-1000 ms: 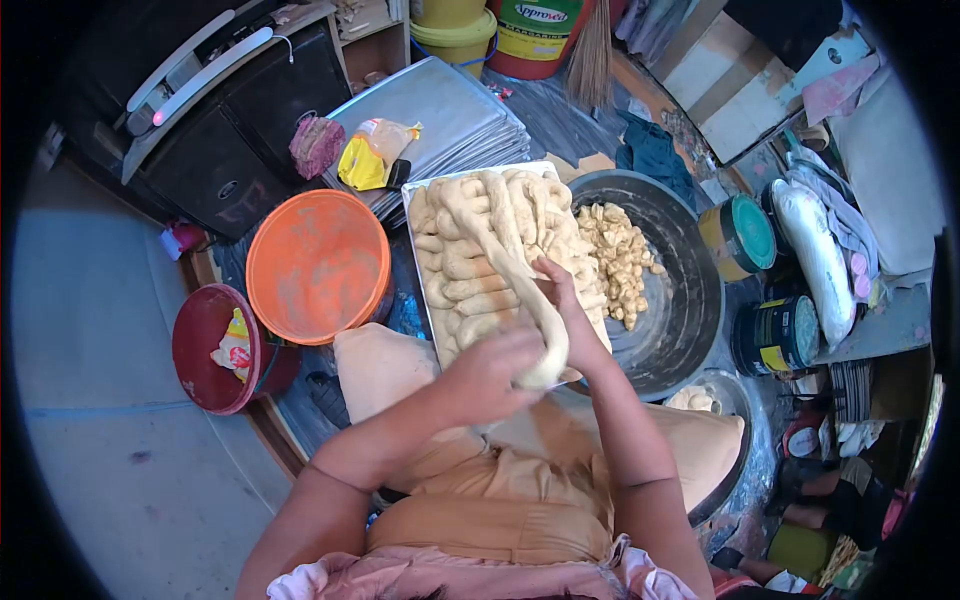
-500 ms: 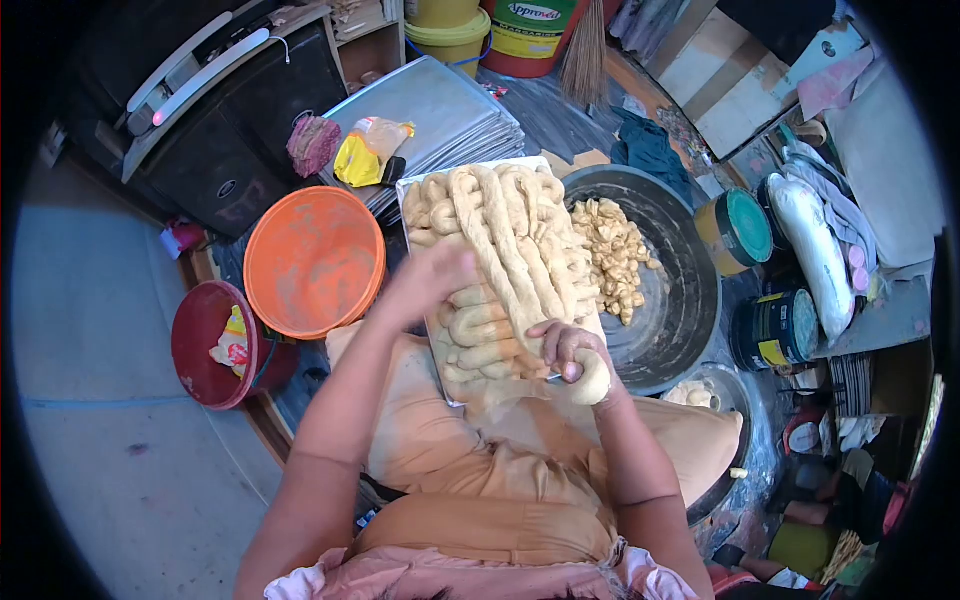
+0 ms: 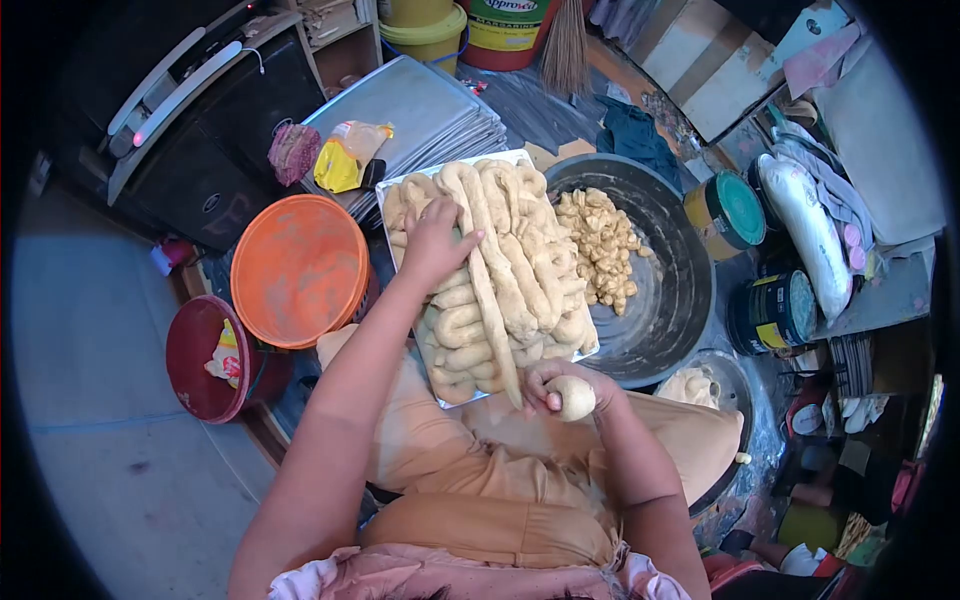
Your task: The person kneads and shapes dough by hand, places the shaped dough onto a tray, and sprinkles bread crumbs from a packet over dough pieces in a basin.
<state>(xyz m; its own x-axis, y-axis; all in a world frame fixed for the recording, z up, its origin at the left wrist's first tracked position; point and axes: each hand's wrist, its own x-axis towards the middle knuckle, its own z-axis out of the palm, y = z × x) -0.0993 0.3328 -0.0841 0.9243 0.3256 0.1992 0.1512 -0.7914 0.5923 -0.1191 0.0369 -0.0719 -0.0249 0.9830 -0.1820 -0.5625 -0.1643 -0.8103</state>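
Observation:
On a tray (image 3: 597,345) across my lap lie thick, pale dough ropes (image 3: 520,290), looped and piled over one another. One long dough strip (image 3: 488,318) runs on top, its thin end over the tray's near edge. My left hand (image 3: 436,243) rests on the upper left of the pile, fingers stretched over the ropes and thumb apart beside the strip. Past the near right corner, my right hand (image 3: 548,383) is closed around a smooth, rounded lump of dough (image 3: 575,398), close to the strip's thin end. Its palm side is partly hidden.
A wide dark basin (image 3: 675,300) holding many small dough pieces (image 3: 603,245) stands right of the tray. To the left are an orange tub (image 3: 300,270) and a dark red bucket (image 3: 205,355). Stacked metal sheets (image 3: 420,110) lie behind, with a yellow plastic bag (image 3: 345,165) on top.
My left hand has come down onto the dough pile. The long strip now lies straighter and further left. My right hand moved slightly down and left, still holding the dough lump.

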